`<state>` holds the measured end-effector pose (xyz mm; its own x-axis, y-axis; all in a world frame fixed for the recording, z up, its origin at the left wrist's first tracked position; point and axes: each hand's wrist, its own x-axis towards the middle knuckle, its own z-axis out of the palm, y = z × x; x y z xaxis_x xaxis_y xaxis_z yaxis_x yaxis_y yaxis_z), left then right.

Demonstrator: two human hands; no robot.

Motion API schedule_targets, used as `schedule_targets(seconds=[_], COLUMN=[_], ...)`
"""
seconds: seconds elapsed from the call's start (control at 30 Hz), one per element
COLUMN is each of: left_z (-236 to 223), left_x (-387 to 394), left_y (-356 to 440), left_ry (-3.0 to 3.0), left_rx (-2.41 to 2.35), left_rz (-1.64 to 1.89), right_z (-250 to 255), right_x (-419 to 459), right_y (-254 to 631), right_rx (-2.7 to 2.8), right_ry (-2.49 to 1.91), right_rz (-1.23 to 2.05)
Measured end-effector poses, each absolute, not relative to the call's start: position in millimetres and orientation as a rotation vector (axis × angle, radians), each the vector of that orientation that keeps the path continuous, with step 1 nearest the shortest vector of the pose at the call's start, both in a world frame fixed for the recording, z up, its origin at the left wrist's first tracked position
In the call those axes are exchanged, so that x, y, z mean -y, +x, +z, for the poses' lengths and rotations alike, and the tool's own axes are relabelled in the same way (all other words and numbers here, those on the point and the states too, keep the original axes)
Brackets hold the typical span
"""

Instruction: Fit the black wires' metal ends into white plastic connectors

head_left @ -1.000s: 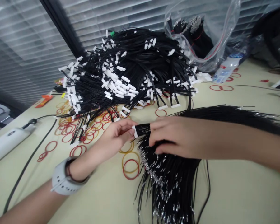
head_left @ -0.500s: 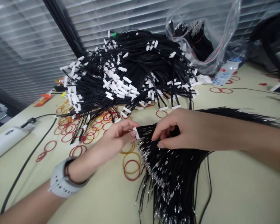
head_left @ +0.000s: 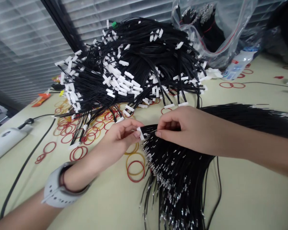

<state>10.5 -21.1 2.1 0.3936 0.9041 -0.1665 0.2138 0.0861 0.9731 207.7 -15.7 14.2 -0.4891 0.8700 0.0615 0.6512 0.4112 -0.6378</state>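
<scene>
Between the thumb and fingers of my left hand (head_left: 117, 137) is a small white connector housing (head_left: 140, 133), with black wires running from it to the right. My right hand (head_left: 184, 126) is closed in a pinch just right of the housing, over the wires. A thin black wire seems to be in that pinch, though the fingers cover most of it. Under and below this hand fans a thick bundle of loose black wires (head_left: 182, 172), their ends tipped with shiny metal terminals.
A large heap of black cables (head_left: 144, 57) with white connectors lies at the back. Red and yellow rubber bands (head_left: 136, 171) are scattered on the table. A clear plastic bag (head_left: 230, 51) with wire bundles, a bottle (head_left: 238, 65) and a white power strip (head_left: 7, 142) are around.
My right thumb and fingertips have moved slightly up and left, closing into a tighter pinch near the connector housing. The left hand still holds the housing. The view has shifted a little.
</scene>
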Motion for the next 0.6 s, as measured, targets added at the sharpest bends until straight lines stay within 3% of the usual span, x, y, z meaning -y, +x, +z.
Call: schedule_targets(seconds=[0.6], left_z=[-1.5], left_x=[23.0], left_y=[9.7], left_ry=[1.279], left_rx=[-1.058], left_rz=[0.75], right_z=[4.0], right_x=[16.6], right_y=[204.0], right_rx=[2.242], right_ry=[-1.29], right_rz=[0.704])
